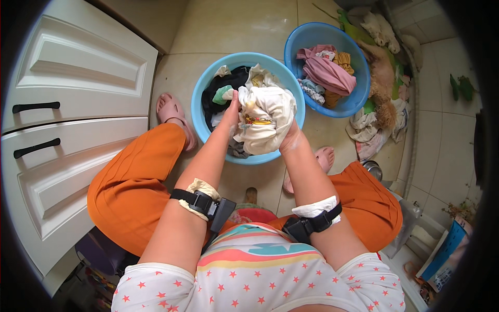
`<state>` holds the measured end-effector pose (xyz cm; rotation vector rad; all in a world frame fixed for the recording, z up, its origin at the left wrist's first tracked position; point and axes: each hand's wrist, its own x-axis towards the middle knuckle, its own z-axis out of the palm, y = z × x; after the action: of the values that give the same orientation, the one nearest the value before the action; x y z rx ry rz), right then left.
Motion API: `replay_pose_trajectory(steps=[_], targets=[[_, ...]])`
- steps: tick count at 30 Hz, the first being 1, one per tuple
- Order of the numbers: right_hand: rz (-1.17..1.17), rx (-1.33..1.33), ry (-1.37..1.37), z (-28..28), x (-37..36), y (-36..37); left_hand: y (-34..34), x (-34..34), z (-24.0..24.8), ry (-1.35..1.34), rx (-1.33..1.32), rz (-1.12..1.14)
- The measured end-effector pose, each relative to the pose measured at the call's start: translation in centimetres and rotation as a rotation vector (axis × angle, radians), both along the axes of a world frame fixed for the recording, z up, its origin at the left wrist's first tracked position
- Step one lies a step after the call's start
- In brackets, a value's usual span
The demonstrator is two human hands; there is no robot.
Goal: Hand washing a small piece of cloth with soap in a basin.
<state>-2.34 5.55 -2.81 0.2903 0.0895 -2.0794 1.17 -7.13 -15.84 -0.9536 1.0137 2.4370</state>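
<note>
A bunched white garment [273, 106] with a yellow and red printed patch is held up between my two hands, over a light blue basin [198, 96]. My left hand [233, 109] grips its left side, thumb upward. At its lower right side is my right hand [291, 138], closed around the cloth, with its fingers mostly hidden behind it. Black clothing [228, 82] and a small green and white cloth [223, 94] lie in the basin to the left of the garment. More pale fabric shows along the basin's far side.
A second blue basin [292, 49] holds pink, mustard and patterned clothes [332, 75]. Right of it are a tan, curly-furred animal [382, 75] and crumpled cloths [364, 127] on the tiled floor. White cabinet doors [78, 67] stand at the left. My pink-shod feet flank the near basin.
</note>
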Motion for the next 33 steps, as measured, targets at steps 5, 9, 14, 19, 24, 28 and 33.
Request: replay_pose_trajectory(steps=[5,9,14,19,24,28,33], targets=[[0.014,0.084,0.102,-3.1,-2.0,0.6,-0.4,0.6,0.9,-0.026,-0.086,-0.113],[0.070,0.216,0.123,-4.5,-3.8,1.2,-1.7,1.8,0.3,-0.084,-0.230,-0.143],[0.023,0.261,0.095,-4.7,-4.6,1.4,0.1,1.7,1.6,0.319,-1.132,0.269],[0.028,0.280,0.043,-5.8,-4.9,0.9,2.9,1.8,6.8,0.742,-1.306,0.056],[0.040,0.442,0.015,-6.5,-5.3,-0.1,4.4,3.0,6.1,0.524,-1.132,-0.170],[0.147,0.535,0.132,-8.4,-5.5,0.3,4.4,1.6,4.4,0.421,-1.215,-0.333],[0.315,1.229,0.533,-5.7,-5.3,1.7,1.9,0.4,4.5,0.306,-0.932,-0.328]])
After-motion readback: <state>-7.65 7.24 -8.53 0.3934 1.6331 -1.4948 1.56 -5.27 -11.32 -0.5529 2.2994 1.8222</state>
